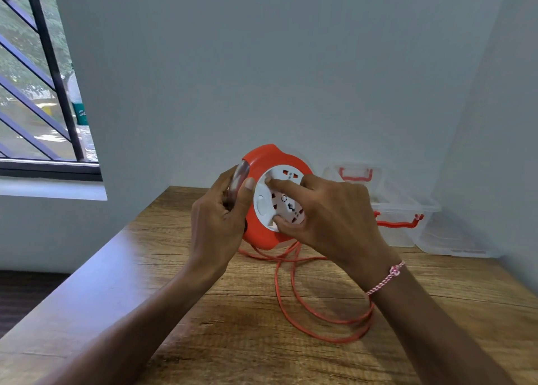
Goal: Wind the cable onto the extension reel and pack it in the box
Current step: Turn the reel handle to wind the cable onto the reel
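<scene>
Both my forearms are bare, no sleeves reaching into view. My left hand (217, 221) carries nothing: no ring, no watch, no band. On my right wrist, just behind my right hand (334, 216), sits a thin bracelet (385, 278) of twisted pink and white thread, with a small pink bead or charm on top. My nails are short and unpainted.

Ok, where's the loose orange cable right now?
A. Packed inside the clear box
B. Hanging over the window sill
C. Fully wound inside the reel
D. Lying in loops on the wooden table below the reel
D: the orange cable trails down from the reel, held up in both hands, and lies in loose loops on the wooden table, while the clear box stands apart by the wall.
</scene>
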A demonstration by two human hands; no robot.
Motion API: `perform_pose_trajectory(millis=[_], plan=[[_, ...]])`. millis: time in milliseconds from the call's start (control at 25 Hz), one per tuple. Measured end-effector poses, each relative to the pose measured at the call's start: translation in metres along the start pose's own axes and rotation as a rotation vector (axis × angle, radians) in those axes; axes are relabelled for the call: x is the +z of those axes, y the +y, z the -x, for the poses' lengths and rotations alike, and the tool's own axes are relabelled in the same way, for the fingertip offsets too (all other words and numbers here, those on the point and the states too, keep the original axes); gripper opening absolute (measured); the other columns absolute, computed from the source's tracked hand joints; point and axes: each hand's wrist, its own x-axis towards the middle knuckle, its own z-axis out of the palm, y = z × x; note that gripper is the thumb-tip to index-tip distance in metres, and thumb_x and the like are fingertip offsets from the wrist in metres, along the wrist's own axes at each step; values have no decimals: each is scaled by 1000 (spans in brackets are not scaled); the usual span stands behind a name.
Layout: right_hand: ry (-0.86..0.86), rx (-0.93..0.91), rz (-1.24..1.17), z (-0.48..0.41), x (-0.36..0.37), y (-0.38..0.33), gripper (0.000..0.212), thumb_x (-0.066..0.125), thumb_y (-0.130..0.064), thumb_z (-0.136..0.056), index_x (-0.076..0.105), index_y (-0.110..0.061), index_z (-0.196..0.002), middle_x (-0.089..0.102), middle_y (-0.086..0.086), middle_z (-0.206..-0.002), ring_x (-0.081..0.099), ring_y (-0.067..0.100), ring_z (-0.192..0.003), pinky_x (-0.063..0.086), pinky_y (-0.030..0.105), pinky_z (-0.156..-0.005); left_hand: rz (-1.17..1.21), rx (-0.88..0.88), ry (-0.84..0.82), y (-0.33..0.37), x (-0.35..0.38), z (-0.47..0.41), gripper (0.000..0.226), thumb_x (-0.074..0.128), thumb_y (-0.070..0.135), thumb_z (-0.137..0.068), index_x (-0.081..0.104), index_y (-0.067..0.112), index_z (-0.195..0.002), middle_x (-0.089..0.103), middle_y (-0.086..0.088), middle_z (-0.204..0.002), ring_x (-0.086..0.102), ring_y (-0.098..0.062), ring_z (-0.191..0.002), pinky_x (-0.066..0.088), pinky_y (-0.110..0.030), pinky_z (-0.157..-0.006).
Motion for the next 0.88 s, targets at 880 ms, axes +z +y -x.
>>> perform_pose_trajectory(millis=[880], plan=[[-23, -115, 49, 0, 1, 8, 56, 80, -43, -87, 65, -28, -139, 78, 14, -111, 76, 30, -67, 51, 28, -52, 37, -69, -5, 6, -3, -5, 28, 51, 67, -98, 51, 66, -126, 76, 27, -84, 80, -8, -77, 68, -36, -60]])
